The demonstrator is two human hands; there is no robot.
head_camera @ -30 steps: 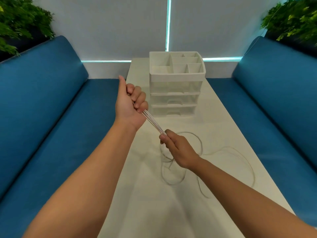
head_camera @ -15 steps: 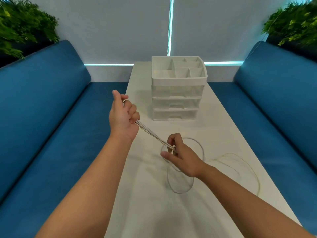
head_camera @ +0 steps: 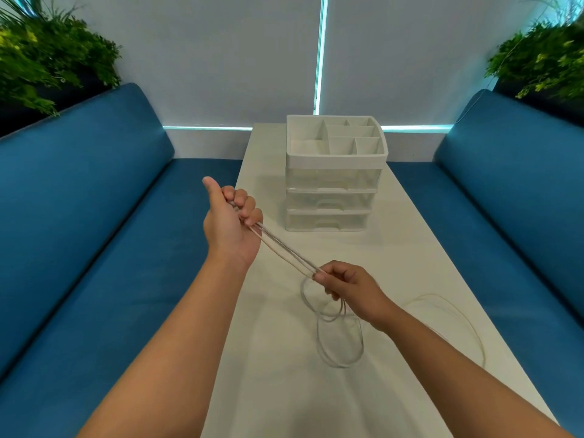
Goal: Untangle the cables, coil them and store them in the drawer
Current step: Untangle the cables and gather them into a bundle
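The left hand [head_camera: 232, 226] is gripping the cables [head_camera: 284, 252]: its fingers [head_camera: 249, 207] are curling closed around the strands while the thumb is sticking straight up. The right hand [head_camera: 350, 287] is pinching the same strands between thumb and fingertips, the other fingers curling loosely under. Between the two hands the strands are running taut and side by side, sloping down from the left hand, held above the desk's left edge, to the right hand, held lower over the desk [head_camera: 410, 248].

Below the right hand the slack is lying on the desk in overlapping loops [head_camera: 339, 339]. A thinner, paler run [head_camera: 455, 314] is sweeping out in a wide arc toward the desk's right edge. How many cables are in the bundle cannot be told.

The drawer unit [head_camera: 333, 175] is standing upright farther back on the desk, well apart from both hands. Its drawers are sitting closed, and its divided top tray is facing up.

Blue benches [head_camera: 94, 216] are flanking the desk on both sides, with green plants [head_camera: 47, 58] sitting behind the backrests at either corner.
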